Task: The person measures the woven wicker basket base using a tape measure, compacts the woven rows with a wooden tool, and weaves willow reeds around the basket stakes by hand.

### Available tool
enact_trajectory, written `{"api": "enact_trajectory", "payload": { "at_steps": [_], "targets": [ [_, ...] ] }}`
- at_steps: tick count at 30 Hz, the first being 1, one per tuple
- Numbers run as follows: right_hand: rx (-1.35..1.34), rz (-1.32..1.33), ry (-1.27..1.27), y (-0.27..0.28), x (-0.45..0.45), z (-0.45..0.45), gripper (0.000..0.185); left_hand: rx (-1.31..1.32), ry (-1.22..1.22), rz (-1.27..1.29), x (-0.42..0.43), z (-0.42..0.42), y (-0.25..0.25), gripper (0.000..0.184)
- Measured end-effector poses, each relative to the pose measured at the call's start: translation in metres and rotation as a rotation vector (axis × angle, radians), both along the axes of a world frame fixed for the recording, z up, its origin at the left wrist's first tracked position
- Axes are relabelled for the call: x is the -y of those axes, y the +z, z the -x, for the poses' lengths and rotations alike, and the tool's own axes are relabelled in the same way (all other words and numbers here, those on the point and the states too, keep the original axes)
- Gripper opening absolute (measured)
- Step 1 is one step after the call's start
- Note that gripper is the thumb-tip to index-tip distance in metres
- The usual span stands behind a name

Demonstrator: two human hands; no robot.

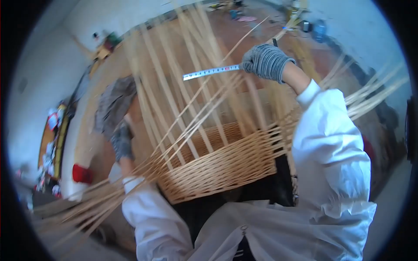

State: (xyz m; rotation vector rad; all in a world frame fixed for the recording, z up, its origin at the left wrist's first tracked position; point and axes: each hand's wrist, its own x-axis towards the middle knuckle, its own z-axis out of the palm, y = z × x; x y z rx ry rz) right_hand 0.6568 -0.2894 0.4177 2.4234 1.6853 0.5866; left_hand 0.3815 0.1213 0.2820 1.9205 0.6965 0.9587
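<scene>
The right grip [266, 63], gloved in grey, is curling its fingers firmly around one end of a tape [211, 72], whose pale, straight blade is sticking out leftward, showing dark numerals and a red mark, and dipping slightly toward its free tip. Nearer the body, below and left of that grip, the basket [222, 167] is sitting, its honey-coloured wall showing tight, wavy rows. Tall stakes [163, 82] are rising from it, blurring toward their tops, while loose strands [91, 209] are fanning out past its corners. The left grip [122, 141], also gloved, is blurring beside the basket's left end, near a grey cloth [114, 102]; whether it is holding anything, I cannot tell.
</scene>
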Motion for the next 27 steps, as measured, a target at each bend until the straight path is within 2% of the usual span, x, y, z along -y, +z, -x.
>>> {"api": "enact_trajectory", "payload": {
  "at_steps": [1, 3, 5, 7, 9, 10, 12, 14, 16, 17, 18, 19, 20, 21, 22, 24, 25, 26, 27],
  "targets": [
    [-0.038, 0.034, 0.03, 0.006, -0.024, 0.028, 0.02, 0.143, 0.042, 0.165, -0.026, 0.005, -0.02, 0.037],
    [-0.121, 0.092, 0.059, -0.001, -0.082, 0.065, 0.022, 0.324, -0.153, 0.586, 0.012, 0.005, 0.005, 0.037],
    [-0.412, -0.003, -0.074, 0.006, -0.132, 0.106, 0.02, 0.31, -0.11, 0.612, 0.026, 0.005, 0.018, 0.035],
    [-0.522, -0.071, -0.112, 0.007, -0.174, 0.128, 0.021, 0.302, -0.092, 0.642, 0.032, 0.0, 0.024, 0.033],
    [-0.58, -0.066, -0.1, -0.001, -0.204, 0.129, 0.024, 0.335, 0.129, 0.579, 0.035, -0.008, 0.026, 0.034],
    [-0.576, -0.069, -0.109, -0.006, -0.218, 0.131, 0.024, 0.337, 0.118, 0.582, 0.03, -0.006, 0.024, 0.034],
    [-0.535, -0.121, -0.125, -0.017, -0.229, 0.124, 0.026, 0.142, 0.105, 0.339, 0.006, -0.002, 0.011, 0.035],
    [-0.505, -0.07, -0.164, -0.003, -0.199, 0.114, 0.025, -0.002, 0.108, 0.212, -0.053, -0.014, -0.017, 0.035],
    [-0.5, 0.061, -0.155, 0.027, -0.148, 0.107, 0.025, 0.106, 0.075, 0.408, -0.034, -0.014, -0.005, 0.033],
    [-0.512, 0.139, -0.15, 0.04, -0.111, 0.096, 0.025, 0.032, 0.105, 0.486, -0.049, -0.013, -0.009, 0.032],
    [-0.342, 0.109, 0.061, 0.021, -0.088, 0.052, 0.025, -0.044, 0.14, 0.56, -0.062, -0.014, -0.013, 0.031],
    [-0.22, 0.304, 0.062, 0.009, -0.068, 0.006, 0.022, -0.042, 0.122, 0.582, -0.059, -0.016, -0.012, 0.031],
    [-0.158, 0.28, -0.021, 0.016, -0.028, -0.011, 0.018, -0.055, 0.16, 0.527, -0.053, -0.014, -0.006, 0.03],
    [-0.323, 0.168, -0.341, 0.027, -0.002, -0.008, 0.016, -0.067, 0.199, 0.466, -0.047, -0.013, -0.001, 0.03],
    [-0.34, 0.1, -0.346, 0.02, 0.019, -0.022, 0.017, -0.065, 0.188, 0.478, -0.039, -0.014, -0.002, 0.03],
    [-0.359, 0.028, -0.36, 0.004, 0.033, -0.037, 0.018, 0.095, 0.107, 0.266, -0.02, -0.01, 0.002, 0.024],
    [-0.368, -0.016, -0.361, -0.004, 0.035, -0.039, 0.02, -0.078, 0.099, 0.165, -0.012, -0.005, 0.013, 0.021],
    [-0.38, -0.062, -0.36, -0.011, 0.036, -0.039, 0.022, -0.086, 0.09, 0.157, -0.009, -0.005, 0.01, 0.021],
    [-0.213, -0.071, -0.357, -0.019, 0.035, -0.04, 0.026, -0.074, 0.06, 0.061, -0.006, -0.004, 0.007, 0.022]
  ]
}}
